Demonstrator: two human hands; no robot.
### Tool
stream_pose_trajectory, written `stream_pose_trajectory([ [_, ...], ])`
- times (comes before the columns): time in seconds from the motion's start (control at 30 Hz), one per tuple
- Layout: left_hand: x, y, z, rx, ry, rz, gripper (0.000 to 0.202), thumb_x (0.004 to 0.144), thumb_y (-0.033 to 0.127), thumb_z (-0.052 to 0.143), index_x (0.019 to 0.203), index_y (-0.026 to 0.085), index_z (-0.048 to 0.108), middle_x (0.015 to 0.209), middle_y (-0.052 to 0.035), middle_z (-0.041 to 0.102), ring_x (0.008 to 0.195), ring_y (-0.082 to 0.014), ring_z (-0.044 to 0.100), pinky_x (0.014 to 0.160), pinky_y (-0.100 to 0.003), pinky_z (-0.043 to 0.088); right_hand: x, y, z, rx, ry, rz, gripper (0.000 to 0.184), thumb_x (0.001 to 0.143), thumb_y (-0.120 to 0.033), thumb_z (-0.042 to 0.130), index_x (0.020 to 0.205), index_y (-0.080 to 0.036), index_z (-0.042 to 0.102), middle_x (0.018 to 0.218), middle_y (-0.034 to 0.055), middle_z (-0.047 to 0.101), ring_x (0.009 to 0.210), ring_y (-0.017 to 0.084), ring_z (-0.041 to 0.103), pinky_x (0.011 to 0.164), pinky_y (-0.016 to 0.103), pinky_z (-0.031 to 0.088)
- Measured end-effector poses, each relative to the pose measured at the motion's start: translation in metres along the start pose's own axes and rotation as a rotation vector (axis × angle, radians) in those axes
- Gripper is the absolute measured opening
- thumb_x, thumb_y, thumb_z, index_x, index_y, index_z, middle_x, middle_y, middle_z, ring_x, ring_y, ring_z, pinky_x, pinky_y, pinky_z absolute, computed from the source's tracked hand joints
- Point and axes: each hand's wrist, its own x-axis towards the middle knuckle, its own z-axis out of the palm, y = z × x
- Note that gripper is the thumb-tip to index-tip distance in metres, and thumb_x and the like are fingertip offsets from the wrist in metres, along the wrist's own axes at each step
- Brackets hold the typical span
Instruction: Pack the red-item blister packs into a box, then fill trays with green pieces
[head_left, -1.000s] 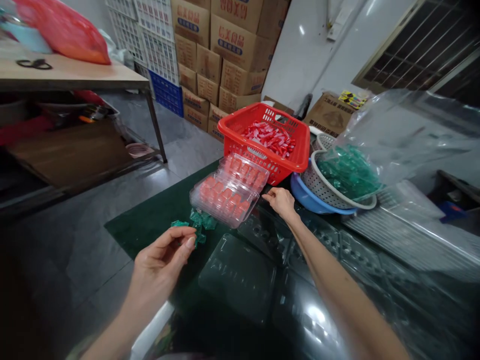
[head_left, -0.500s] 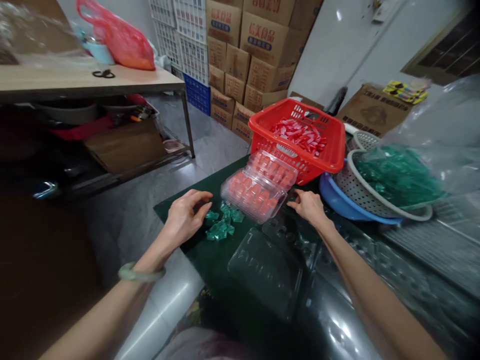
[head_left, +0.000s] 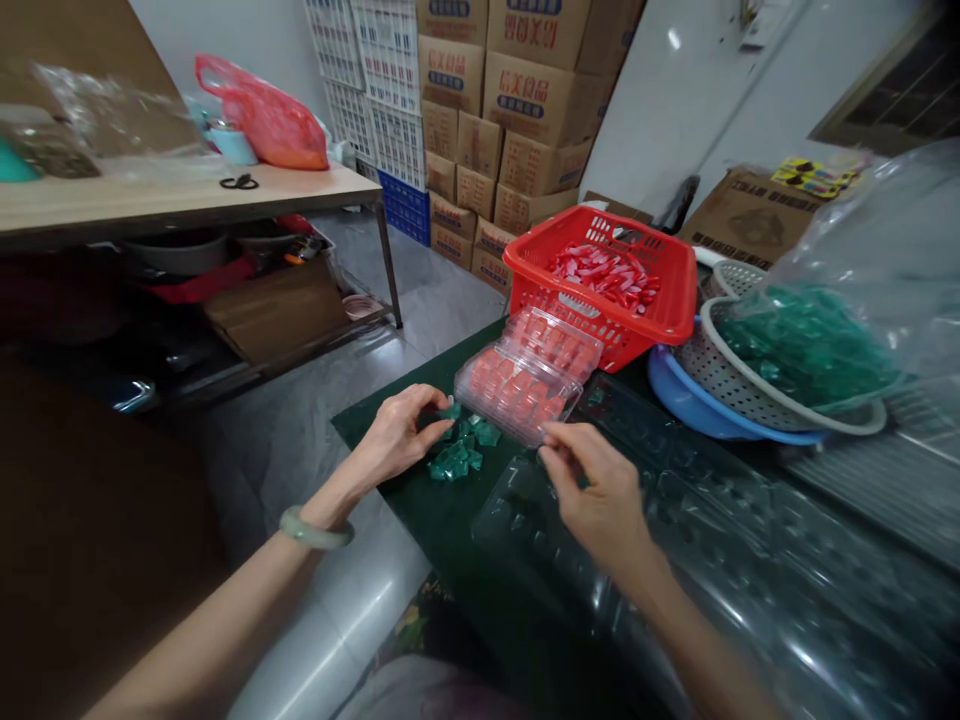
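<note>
My left hand reaches from the left to a small heap of green see-through wrapped pieces. Its thumb and fingertips close around one green piece at the heap's left edge. Behind the heap lies a hinged clear plastic container, lid raised, with rows of pink-orange pieces inside. My right hand is pinched at the container's near right corner; what its fingertips hold, if anything, is hidden. Beneath and beside that hand lie clear plastic trays on the dark green table.
A red basket of pink-wrapped pieces stands behind the container. Right of it, a grey colander with a bag of green pieces sits in a blue basin. Cardboard boxes and a wooden table are farther back.
My right hand has moved left and nearer, from beside the container's right side to its near corner. The left hand has closed in on the green heap. The view has shifted slightly.
</note>
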Motion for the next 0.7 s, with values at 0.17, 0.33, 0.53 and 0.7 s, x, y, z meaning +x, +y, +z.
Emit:
stream_pose_trajectory([
  [0.17, -0.02, 0.051, -0.001, -0.527, -0.121, -0.166, 0.023, 0.073, 0.032, 0.068, 0.081, 0.014, 0.056, 0.069, 0.0006, 0.054, 0.058, -0.0083, 0.047, 0.054, -0.02, 0.039, -0.002, -0.031, 0.027, 0.134, -0.139, -0.033, 0.035, 0.085, -0.02, 0.05, 0.12, -0.025, 0.052, 0.102, 0.0069, 0.057, 0.087, 0.018, 0.057, 0.077, 0.031, 0.048],
  [0.33, -0.03, 0.07, 0.023, -0.915, -0.169, -0.312, 0.027, 0.071, 0.031, 0.071, 0.07, 0.013, 0.051, 0.057, 0.004, 0.049, 0.046, -0.0036, 0.039, 0.042, -0.015, 0.03, -0.02, -0.03, 0.028, 0.179, -0.051, 0.038, 0.023, 0.085, -0.023, 0.053, 0.107, -0.026, 0.058, 0.092, 0.0056, 0.059, 0.083, 0.018, 0.058, 0.073, 0.031, 0.048],
  [0.53, -0.031, 0.081, 0.044, -1.127, -0.246, -0.345, 0.03, 0.078, 0.035, 0.065, 0.098, 0.016, 0.053, 0.055, 0.0037, 0.053, 0.043, -0.006, 0.044, 0.037, -0.014, 0.03, -0.04, -0.025, 0.016, 0.328, 0.087, 0.157, 0.015, 0.081, -0.019, 0.058, 0.094, -0.026, 0.063, 0.087, 0.0024, 0.061, 0.075, 0.015, 0.058, 0.068, 0.029, 0.049],
  [0.7, -0.036, 0.087, 0.051, -1.085, -0.333, -0.362, 0.028, 0.082, 0.039, 0.059, 0.081, 0.011, 0.058, 0.057, -0.0009, 0.056, 0.045, -0.0065, 0.046, 0.037, -0.015, 0.03, -0.047, -0.023, 0.007, 0.71, 0.047, 0.444, 0.01, 0.081, -0.024, 0.059, 0.09, -0.023, 0.065, 0.074, -0.001, 0.061, 0.064, 0.012, 0.057, 0.059, 0.024, 0.047],
])
